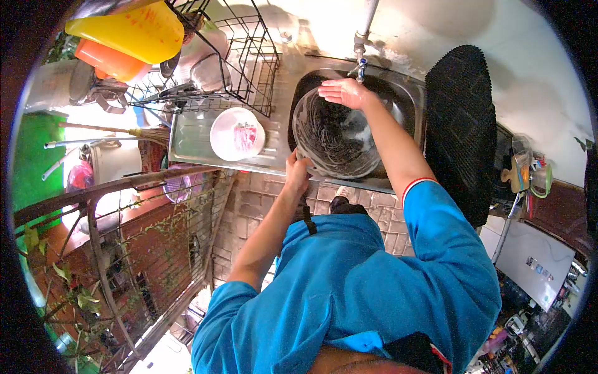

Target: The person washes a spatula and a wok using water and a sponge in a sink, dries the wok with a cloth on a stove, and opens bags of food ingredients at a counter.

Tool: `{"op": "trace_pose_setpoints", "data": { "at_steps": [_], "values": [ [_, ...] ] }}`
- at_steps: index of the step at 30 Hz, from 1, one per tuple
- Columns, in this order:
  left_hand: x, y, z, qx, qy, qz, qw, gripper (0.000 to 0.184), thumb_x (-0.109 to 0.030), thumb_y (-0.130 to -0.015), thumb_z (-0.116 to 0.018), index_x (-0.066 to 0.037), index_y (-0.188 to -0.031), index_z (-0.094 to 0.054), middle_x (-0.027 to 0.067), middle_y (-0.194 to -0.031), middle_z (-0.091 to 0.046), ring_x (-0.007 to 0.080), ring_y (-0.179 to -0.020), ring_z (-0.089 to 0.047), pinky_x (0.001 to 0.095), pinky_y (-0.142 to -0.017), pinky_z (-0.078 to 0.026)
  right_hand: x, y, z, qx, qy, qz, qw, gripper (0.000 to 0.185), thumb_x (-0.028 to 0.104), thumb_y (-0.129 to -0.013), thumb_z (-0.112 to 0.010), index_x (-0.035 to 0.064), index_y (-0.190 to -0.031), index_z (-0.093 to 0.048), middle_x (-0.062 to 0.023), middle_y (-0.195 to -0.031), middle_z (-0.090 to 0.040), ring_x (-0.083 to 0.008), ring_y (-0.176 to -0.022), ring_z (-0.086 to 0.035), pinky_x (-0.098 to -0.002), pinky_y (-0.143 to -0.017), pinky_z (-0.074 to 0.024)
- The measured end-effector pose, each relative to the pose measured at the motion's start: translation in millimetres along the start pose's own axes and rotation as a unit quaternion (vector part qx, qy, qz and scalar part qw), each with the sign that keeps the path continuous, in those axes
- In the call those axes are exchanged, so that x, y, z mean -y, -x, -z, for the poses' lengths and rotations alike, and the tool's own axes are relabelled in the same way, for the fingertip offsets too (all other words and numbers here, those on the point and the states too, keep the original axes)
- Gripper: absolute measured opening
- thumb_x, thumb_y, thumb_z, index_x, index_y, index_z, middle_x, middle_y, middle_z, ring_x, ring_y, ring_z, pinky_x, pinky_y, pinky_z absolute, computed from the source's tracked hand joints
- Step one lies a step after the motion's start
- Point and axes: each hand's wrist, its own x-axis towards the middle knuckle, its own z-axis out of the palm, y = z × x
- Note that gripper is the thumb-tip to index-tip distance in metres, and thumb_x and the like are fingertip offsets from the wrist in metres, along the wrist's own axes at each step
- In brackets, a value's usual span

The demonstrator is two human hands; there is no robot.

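A large round pan (333, 140), dark inside with pale, soapy-looking streaks, rests tilted in the steel sink (408, 103). My left hand (298, 172) is closed on the pan's near-left edge; whether it grips a rim or a handle is hard to tell. Over the pan's far side, just below the tap (360, 70), my right hand (346, 93) is open with its fingers stretched out and nothing in it. To the left, on the drainboard (187, 140), stands a white bowl (219, 138) containing something pink and white.
A black wire dish rack (265, 68) holds kitchenware at the back left, with a yellow plastic container (134, 31) above. A black ridged mat (461, 124) leans right of the sink. A metal railing (93, 230) runs along the left. Brick paving (243, 206) lies below.
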Motion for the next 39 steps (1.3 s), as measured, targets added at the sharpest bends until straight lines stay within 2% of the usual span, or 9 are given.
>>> {"op": "trace_pose_setpoints", "data": {
  "at_steps": [4, 8, 12, 17, 20, 30, 34, 36, 39],
  "values": [
    [3, 2, 2, 0.002, -0.021, 0.006, 1.000, 0.052, 0.009, -0.061, -0.044, 0.000, -0.111, -0.055, 0.0081, -0.090, -0.062, 0.0210, -0.075, -0.058, 0.0310, -0.061, -0.050, -5, -1, -10, -0.235, -0.061, 0.143, 0.960, 0.040, 0.017, -0.095, -0.036, -0.0073, -0.125, -0.044, -0.0217, -0.126, -0.052, -0.0291, -0.117, -0.052, -0.0398, -0.101, -0.0418],
    [-4, 5, -4, -0.004, -0.028, 0.023, 0.999, 0.051, 0.008, -0.062, -0.044, -0.001, -0.110, -0.055, 0.0078, -0.088, -0.062, 0.0196, -0.074, -0.058, 0.0302, -0.062, -0.049, -6, 1, 0, 0.066, 0.020, -0.008, 0.998, 0.037, 0.017, -0.094, -0.038, -0.0074, -0.121, -0.046, -0.0205, -0.118, -0.057, -0.0295, -0.113, -0.054, -0.0415, -0.100, -0.0419],
    [-8, 6, -6, 0.013, -0.052, 0.001, 0.999, 0.051, 0.007, -0.061, -0.045, -0.002, -0.111, -0.055, 0.0077, -0.089, -0.062, 0.0197, -0.074, -0.058, 0.0294, -0.062, -0.049, -12, -7, 1, -0.225, -0.070, 0.183, 0.955, 0.039, 0.019, -0.092, -0.046, -0.0046, -0.123, -0.046, -0.0198, -0.124, -0.053, -0.0289, -0.114, -0.053, -0.0403, -0.099, -0.0422],
    [-11, 7, -5, 0.009, -0.099, -0.043, 0.994, 0.051, 0.006, -0.061, -0.045, -0.001, -0.110, -0.056, 0.0070, -0.090, -0.062, 0.0186, -0.078, -0.058, 0.0292, -0.064, -0.049, -8, -3, 4, -0.037, -0.006, 0.080, 0.996, 0.036, 0.013, -0.089, -0.050, -0.0024, -0.121, -0.050, -0.0169, -0.116, -0.058, -0.0275, -0.109, -0.057, -0.0381, -0.094, -0.0459],
    [-5, 2, 4, 0.004, -0.167, -0.073, 0.983, 0.051, 0.005, -0.061, -0.045, 0.000, -0.111, -0.056, 0.0073, -0.092, -0.062, 0.0167, -0.082, -0.057, 0.0276, -0.071, -0.047, -26, -39, 50, -0.326, 0.271, 0.201, 0.883, 0.029, 0.015, -0.081, -0.049, 0.0073, -0.104, -0.065, -0.0134, -0.098, -0.068, -0.0288, -0.087, -0.065, -0.0371, -0.081, -0.0513],
    [-11, 9, 5, -0.059, -0.228, -0.191, 0.953, 0.057, 0.000, -0.064, -0.045, 0.002, -0.121, -0.052, 0.0086, -0.100, -0.063, 0.0154, -0.091, -0.056, 0.0254, -0.081, -0.043, -2, -6, 29, -0.193, 0.836, 0.033, 0.512, 0.022, 0.017, -0.075, -0.052, 0.0064, -0.082, -0.070, -0.0175, -0.087, -0.067, -0.0328, -0.085, -0.064, -0.0384, -0.080, -0.0503],
    [-9, 9, 6, -0.055, -0.188, -0.204, 0.959, 0.059, 0.002, -0.066, -0.045, 0.001, -0.124, -0.050, 0.0079, -0.102, -0.063, 0.0152, -0.091, -0.056, 0.0253, -0.082, -0.043, -1, -6, 47, -0.103, 0.767, -0.158, 0.613, 0.022, 0.017, -0.074, -0.051, 0.0037, -0.080, -0.069, -0.0178, -0.080, -0.067, -0.0309, -0.080, -0.065, -0.0387, -0.072, -0.0530],
    [-8, 10, 4, -0.052, -0.169, -0.217, 0.960, 0.060, 0.004, -0.066, -0.045, 0.001, -0.126, -0.049, 0.0076, -0.103, -0.062, 0.0150, -0.092, -0.056, 0.0252, -0.082, -0.043, -9, -19, 68, -0.206, 0.813, 0.202, 0.506, 0.022, 0.013, -0.074, -0.050, 0.0008, -0.080, -0.068, -0.0143, -0.075, -0.067, -0.0240, -0.074, -0.066, -0.0358, -0.062, -0.0545],
    [0, 6, 10, -0.048, -0.143, -0.231, 0.961, 0.061, 0.007, -0.068, -0.044, 0.001, -0.128, -0.046, 0.0073, -0.105, -0.062, 0.0147, -0.093, -0.056, 0.0248, -0.083, -0.043, -4, -21, 77, -0.139, 0.744, 0.064, 0.650, 0.022, 0.011, -0.075, -0.048, 0.0005, -0.080, -0.068, -0.0107, -0.075, -0.067, -0.0189, -0.074, -0.065, -0.0330, -0.060, -0.0543]
  ]
}}
